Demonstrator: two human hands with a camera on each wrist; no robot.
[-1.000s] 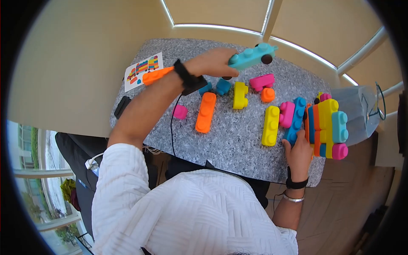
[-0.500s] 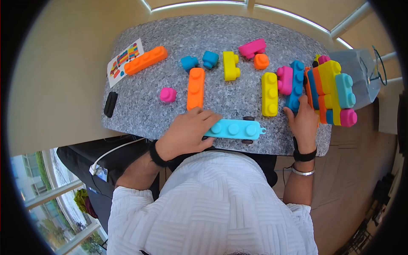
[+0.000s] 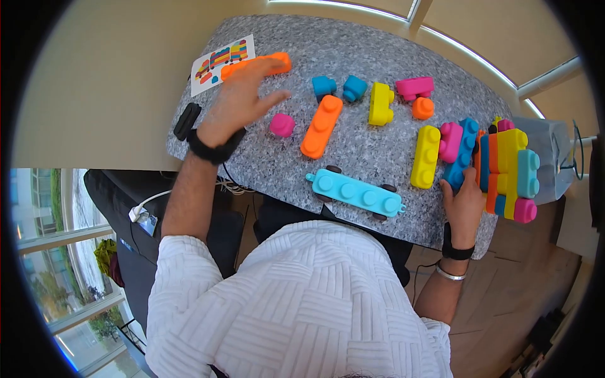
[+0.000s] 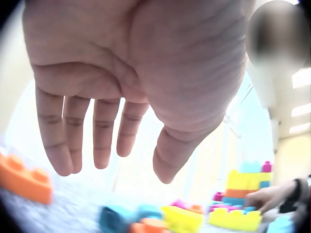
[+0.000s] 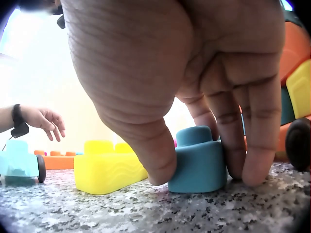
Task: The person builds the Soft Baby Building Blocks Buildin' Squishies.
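Observation:
My left hand (image 3: 239,101) reaches over the long orange block (image 3: 279,62) that lies partly across a picture card (image 3: 222,60). In the left wrist view its fingers (image 4: 102,131) are spread, with nothing between them and the thumb. At the right, my right hand (image 3: 465,205) holds the near end of a long blue block (image 3: 465,145). In the right wrist view the thumb is on one side of the blue block (image 5: 199,167) and fingers are on the other; it stands on the table. A turquoise wheeled base (image 3: 359,192) lies near the front edge.
A built stack of coloured blocks (image 3: 509,164) stands beyond my right hand, by a clear plastic bag (image 3: 551,157). Yellow (image 3: 426,157), pink (image 3: 282,125), orange (image 3: 322,126) and blue (image 3: 355,88) blocks lie across the granite table. A black object (image 3: 186,121) rests at the left edge.
My left hand brought the turquoise wheeled base from the back to the front edge, let it go, and moved up left over the orange block. The right hand stays on the blue block.

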